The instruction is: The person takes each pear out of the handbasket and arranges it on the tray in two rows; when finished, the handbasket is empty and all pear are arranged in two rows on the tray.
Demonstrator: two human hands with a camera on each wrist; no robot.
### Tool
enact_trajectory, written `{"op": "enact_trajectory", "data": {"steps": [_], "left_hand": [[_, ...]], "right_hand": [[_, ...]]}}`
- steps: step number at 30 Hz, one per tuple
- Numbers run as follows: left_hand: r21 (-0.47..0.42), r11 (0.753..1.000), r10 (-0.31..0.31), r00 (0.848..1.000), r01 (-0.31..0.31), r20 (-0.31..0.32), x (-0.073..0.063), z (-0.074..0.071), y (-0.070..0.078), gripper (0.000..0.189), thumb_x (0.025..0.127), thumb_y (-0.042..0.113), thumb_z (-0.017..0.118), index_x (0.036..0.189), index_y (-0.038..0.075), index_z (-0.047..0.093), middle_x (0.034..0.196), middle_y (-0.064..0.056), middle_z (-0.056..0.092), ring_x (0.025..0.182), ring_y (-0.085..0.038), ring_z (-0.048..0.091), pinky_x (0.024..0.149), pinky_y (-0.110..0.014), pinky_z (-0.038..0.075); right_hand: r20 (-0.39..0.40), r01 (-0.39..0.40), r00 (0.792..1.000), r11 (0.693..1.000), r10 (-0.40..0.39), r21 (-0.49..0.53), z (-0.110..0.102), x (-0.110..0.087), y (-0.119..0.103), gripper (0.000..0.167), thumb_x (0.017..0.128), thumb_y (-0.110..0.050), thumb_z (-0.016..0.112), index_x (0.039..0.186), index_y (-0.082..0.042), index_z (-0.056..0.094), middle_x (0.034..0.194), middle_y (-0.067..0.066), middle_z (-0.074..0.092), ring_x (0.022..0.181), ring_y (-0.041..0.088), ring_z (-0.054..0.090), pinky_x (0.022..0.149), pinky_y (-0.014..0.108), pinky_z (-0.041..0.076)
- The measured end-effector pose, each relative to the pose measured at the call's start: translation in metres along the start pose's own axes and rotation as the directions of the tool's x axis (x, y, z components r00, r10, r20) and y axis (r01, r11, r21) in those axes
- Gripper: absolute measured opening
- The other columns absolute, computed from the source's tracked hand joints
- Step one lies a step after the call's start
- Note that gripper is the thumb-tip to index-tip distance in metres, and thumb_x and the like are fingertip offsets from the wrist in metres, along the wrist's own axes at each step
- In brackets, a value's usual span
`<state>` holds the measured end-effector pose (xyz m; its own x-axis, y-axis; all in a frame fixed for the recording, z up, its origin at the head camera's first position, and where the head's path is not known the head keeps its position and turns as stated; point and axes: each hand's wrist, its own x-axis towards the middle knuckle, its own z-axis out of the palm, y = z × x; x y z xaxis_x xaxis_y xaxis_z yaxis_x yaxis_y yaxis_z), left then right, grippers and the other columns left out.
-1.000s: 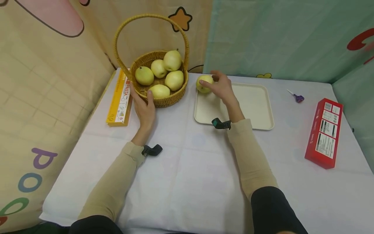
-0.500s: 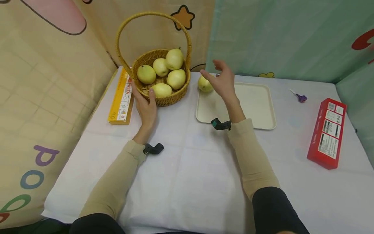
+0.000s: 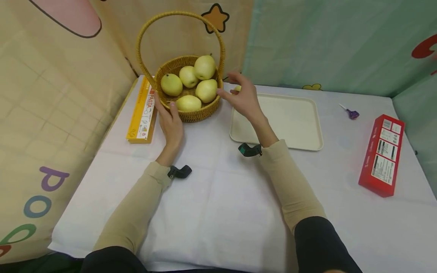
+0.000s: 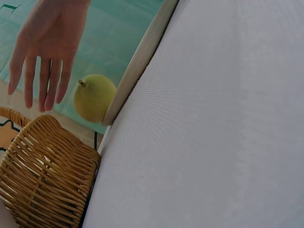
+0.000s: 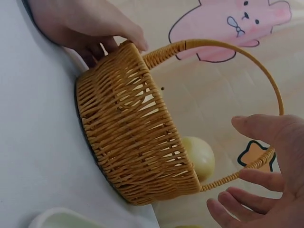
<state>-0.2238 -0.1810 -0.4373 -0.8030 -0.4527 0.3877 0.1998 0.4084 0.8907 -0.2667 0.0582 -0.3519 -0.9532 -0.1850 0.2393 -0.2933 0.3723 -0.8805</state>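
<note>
A wicker basket (image 3: pixel 196 115) with a tall arched handle holds several yellow-green pears (image 3: pixel 206 91). My left hand (image 3: pixel 171 127) grips its near left side, the thumb at the rim and the fingers along the outer wall. Just off the basket's right rim is my right hand (image 3: pixel 246 99), its fingers spread and holding nothing; in the right wrist view these fingers (image 5: pixel 259 190) overlap the handle. One more pear (image 4: pixel 95 97) sits at the far left corner of a cream tray (image 3: pixel 290 121). In the head view the right hand hides most of that pear.
A yellow pasta box (image 3: pixel 141 117) lies left of the basket. Toward the right are a purple lollipop (image 3: pixel 352 113) and a red box (image 3: pixel 382 155). Printed curtains (image 3: pixel 324 45) stand behind the white-covered table (image 3: pixel 218 212).
My right hand has let go of the pear on the tray, lifted off it and moved left to the basket's rim. The left hand stays at the basket.
</note>
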Motion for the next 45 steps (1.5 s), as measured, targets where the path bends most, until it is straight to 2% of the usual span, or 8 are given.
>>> {"op": "enact_trajectory", "data": {"steps": [5,10,23,25,30,32,36,45], "left_hand": [[-0.009,1.000,0.000,1.000,0.000,-0.010,0.001,0.000,-0.001,0.063,0.114,0.027,0.039,0.169,0.008,0.013,0.177,-0.010,0.016,0.160,-0.006,0.016,0.128,-0.021,0.014],[-0.017,1.000,0.004,1.000,-0.005,-0.012,0.000,0.001,-0.001,0.063,0.115,0.028,0.038,0.169,0.008,0.014,0.177,-0.012,0.016,0.160,-0.006,0.015,0.128,-0.021,0.013],[-0.008,1.000,-0.010,1.000,0.010,-0.005,-0.001,-0.001,0.000,0.061,0.116,0.035,0.033,0.170,0.013,0.015,0.177,-0.005,0.017,0.160,-0.005,0.016,0.128,-0.021,0.015],[-0.006,1.000,-0.009,1.000,0.009,-0.010,-0.001,-0.001,0.000,0.061,0.116,0.035,0.033,0.169,0.012,0.015,0.177,-0.006,0.018,0.159,-0.004,0.017,0.128,-0.021,0.015],[-0.009,1.000,-0.007,1.000,0.007,-0.022,-0.001,0.000,-0.001,0.060,0.116,0.033,0.034,0.169,0.011,0.016,0.177,-0.008,0.018,0.159,-0.004,0.017,0.128,-0.021,0.015],[-0.008,1.000,-0.010,1.000,0.010,-0.021,-0.001,0.000,-0.001,0.060,0.116,0.031,0.034,0.169,0.011,0.016,0.177,-0.008,0.018,0.159,-0.004,0.017,0.128,-0.021,0.015],[-0.008,1.000,-0.014,1.000,0.014,-0.019,-0.001,0.001,-0.001,0.059,0.116,0.028,0.034,0.169,0.011,0.016,0.177,-0.010,0.018,0.159,-0.005,0.017,0.128,-0.021,0.016],[-0.012,1.000,-0.025,1.000,0.024,-0.011,0.000,-0.002,0.001,0.059,0.116,0.030,0.031,0.170,0.013,0.015,0.177,-0.005,0.017,0.159,-0.002,0.016,0.128,-0.020,0.014]], "right_hand": [[0.089,0.052,0.995,0.999,-0.053,0.018,0.012,0.000,-0.002,0.066,0.094,-0.027,0.080,0.151,-0.007,0.055,0.153,0.012,0.056,0.139,0.027,0.053,0.110,0.039,0.053],[0.118,0.108,0.988,0.991,-0.099,-0.076,0.021,0.003,-0.009,0.068,0.094,-0.030,0.080,0.152,-0.007,0.053,0.153,0.013,0.056,0.140,0.030,0.052,0.113,0.045,0.049],[0.296,0.077,0.955,0.986,-0.030,-0.150,0.041,0.028,-0.028,0.073,0.094,-0.038,0.079,0.155,-0.009,0.052,0.157,0.009,0.055,0.143,0.024,0.053,0.113,0.038,0.048],[0.321,0.089,0.947,0.982,-0.031,-0.168,0.046,0.030,-0.030,0.072,0.094,-0.038,0.078,0.154,-0.008,0.052,0.157,0.009,0.055,0.143,0.024,0.053,0.119,0.042,0.041],[0.401,0.108,0.915,0.980,-0.032,-0.169,0.057,0.036,-0.033,0.071,0.096,-0.035,0.077,0.154,-0.004,0.051,0.156,0.013,0.055,0.142,0.027,0.054,0.122,0.042,0.038],[0.433,0.100,0.901,0.983,-0.025,-0.151,0.061,0.037,-0.034,0.070,0.097,-0.033,0.076,0.154,-0.002,0.050,0.156,0.015,0.055,0.142,0.028,0.054,0.117,0.039,0.045],[0.476,0.094,0.880,0.981,-0.002,-0.168,0.066,0.039,-0.037,0.070,0.098,-0.033,0.075,0.154,-0.001,0.049,0.154,0.016,0.056,0.142,0.028,0.054,0.117,0.036,0.045],[0.578,0.200,0.815,0.926,0.023,-0.320,0.076,0.049,-0.045,0.049,0.100,-0.030,0.073,0.140,-0.004,0.064,0.142,0.010,0.067,0.130,0.023,0.060,0.112,0.034,0.046]]}}
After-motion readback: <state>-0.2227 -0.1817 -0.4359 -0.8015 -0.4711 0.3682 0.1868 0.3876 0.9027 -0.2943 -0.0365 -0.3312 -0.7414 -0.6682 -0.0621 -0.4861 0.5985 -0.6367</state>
